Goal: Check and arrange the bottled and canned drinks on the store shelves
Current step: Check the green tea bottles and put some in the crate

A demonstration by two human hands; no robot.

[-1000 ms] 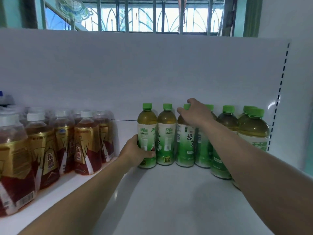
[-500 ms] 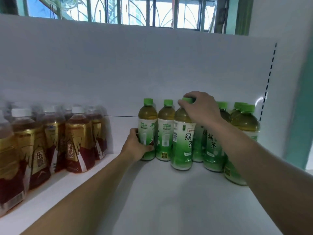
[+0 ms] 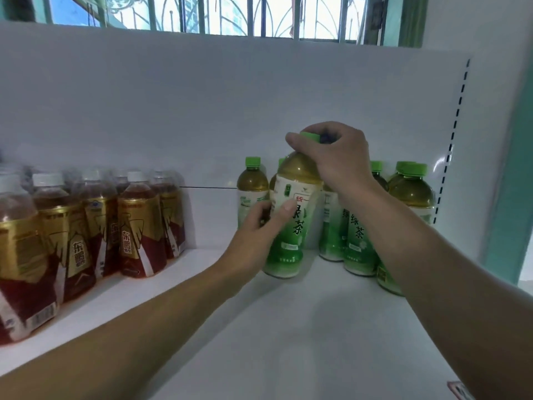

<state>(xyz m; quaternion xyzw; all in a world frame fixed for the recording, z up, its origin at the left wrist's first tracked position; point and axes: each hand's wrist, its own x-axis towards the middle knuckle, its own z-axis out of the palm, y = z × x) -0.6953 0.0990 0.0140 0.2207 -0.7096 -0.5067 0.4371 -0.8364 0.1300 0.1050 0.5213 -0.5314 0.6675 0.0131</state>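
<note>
The right hand (image 3: 337, 157) comes down over the top of a green tea bottle (image 3: 291, 238). Its fingers are curled over the green cap (image 3: 311, 137), the thumb pressed to the cap's left side, and the wrist is bent so that the forearm slopes away to the lower right. The left hand (image 3: 259, 235) grips the same bottle at mid-label. Its thumb lies across the front of the label and its fingers wrap round the left side and out of sight, with the forearm running down to the lower left corner.

The bottle stands upright between the two hands, label facing the camera. Its base sits low over the white shelf (image 3: 288, 327), but the view does not settle whether it touches. Just behind it and to either side stand the other green bottles (image 3: 357, 246), also upright, close against the back panel (image 3: 202, 111). One shows to the bottle's left and several cluster to its right, partly hidden by the right forearm. Well to the left of the bottle, across a bare stretch of shelf, brown bottles (image 3: 138, 226) with white caps and gold labels are packed in rows. Above the panel behind the bottle is a barred window (image 3: 230, 13).
</note>
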